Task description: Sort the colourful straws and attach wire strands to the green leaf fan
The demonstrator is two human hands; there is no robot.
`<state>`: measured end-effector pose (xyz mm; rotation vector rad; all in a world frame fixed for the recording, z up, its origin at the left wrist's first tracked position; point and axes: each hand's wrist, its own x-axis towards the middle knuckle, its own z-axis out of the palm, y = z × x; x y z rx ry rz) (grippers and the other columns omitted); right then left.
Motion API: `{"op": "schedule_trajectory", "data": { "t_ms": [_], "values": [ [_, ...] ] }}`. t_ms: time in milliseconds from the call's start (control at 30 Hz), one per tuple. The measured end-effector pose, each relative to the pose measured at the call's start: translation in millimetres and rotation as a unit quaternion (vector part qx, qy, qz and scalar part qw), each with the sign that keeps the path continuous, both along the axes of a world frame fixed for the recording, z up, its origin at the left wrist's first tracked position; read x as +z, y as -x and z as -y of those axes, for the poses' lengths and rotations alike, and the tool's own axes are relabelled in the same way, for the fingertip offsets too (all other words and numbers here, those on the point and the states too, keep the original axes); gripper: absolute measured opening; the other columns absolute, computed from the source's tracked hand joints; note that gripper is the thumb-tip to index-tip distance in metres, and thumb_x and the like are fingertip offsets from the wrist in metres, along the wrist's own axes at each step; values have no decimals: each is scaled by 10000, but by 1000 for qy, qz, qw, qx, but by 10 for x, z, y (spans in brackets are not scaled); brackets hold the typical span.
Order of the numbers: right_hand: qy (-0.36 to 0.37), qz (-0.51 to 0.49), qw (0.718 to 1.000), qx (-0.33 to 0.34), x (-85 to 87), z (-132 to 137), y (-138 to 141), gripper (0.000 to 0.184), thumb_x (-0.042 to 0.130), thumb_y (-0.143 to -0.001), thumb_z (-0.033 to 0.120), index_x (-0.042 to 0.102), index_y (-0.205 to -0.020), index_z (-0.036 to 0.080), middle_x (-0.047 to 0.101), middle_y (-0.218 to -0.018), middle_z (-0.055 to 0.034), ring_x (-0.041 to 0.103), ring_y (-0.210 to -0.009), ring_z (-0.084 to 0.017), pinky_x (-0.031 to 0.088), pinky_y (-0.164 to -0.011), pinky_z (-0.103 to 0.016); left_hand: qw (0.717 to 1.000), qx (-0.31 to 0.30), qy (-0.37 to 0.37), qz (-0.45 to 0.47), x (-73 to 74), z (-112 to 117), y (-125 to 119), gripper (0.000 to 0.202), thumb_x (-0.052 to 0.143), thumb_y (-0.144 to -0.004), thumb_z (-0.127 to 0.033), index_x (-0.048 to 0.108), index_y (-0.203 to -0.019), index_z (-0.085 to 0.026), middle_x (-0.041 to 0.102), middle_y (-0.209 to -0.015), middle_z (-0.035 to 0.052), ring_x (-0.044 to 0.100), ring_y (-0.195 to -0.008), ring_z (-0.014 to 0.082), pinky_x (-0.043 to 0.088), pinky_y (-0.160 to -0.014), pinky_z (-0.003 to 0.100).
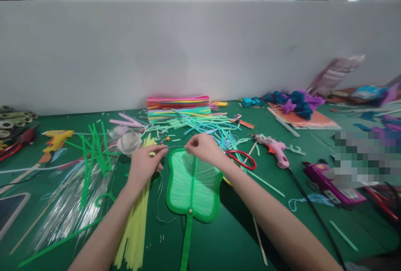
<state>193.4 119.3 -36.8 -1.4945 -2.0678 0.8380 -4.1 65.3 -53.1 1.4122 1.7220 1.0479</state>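
Note:
A green leaf-shaped fan (pixel 192 185) with a green handle lies flat on the green table (pixel 219 237) in front of me. My left hand (pixel 144 163) and my right hand (pixel 203 148) hover at its top edge, fingers pinched. A thin clear thread (pixel 160 204) seems stretched between them and loops down the fan's left side. A bundle of pale yellow strips (pixel 135 225) lies under my left forearm. Red-handled scissors (pixel 242 159) lie just right of my right wrist.
A stack of coloured strips (pixel 178 108) and loose green-blue strips (pixel 200 125) lie behind the fan. A yellow glue gun (pixel 56 139) is at left; pink (pixel 275 150) and purple (pixel 326 183) glue guns at right. Clear film (pixel 72 204) lies front left. A white partition (pixel 200 54) backs the table.

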Motion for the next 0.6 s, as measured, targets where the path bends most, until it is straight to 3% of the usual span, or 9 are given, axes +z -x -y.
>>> {"op": "schedule_trajectory", "data": {
  "t_ms": [200, 400, 600],
  "values": [
    [-58, 44, 997, 22, -62, -46, -13, 124, 630, -781, 239, 732, -738, 184, 720, -694, -9, 629, -623, -133, 385, -547, -212, 998, -9, -15, -64, -67, -29, 2, 245, 649, -752, -428, 718, -797, -197, 638, -518, -23, 585, -415, 144, 451, -493, 253],
    [-87, 86, 992, 43, -192, -156, -103, 85, 650, -791, 207, 730, -791, 177, 724, -742, -33, 636, -681, -162, 389, -588, -237, 994, -81, 67, -19, -219, -235, -51, 297, 580, -777, -438, 655, -763, -151, 696, -683, 42, 599, -427, 130, 442, -383, 235],
    [-95, 101, 988, 61, -296, -178, -82, 90, 645, -802, 209, 731, -812, 183, 738, -843, -38, 654, -801, -175, 425, -714, -243, 988, -101, 83, -77, -50, -384, 11, 222, 632, -737, -375, 670, -737, -156, 664, -628, 7, 544, -365, 100, 364, -332, 199]
  ]
}}
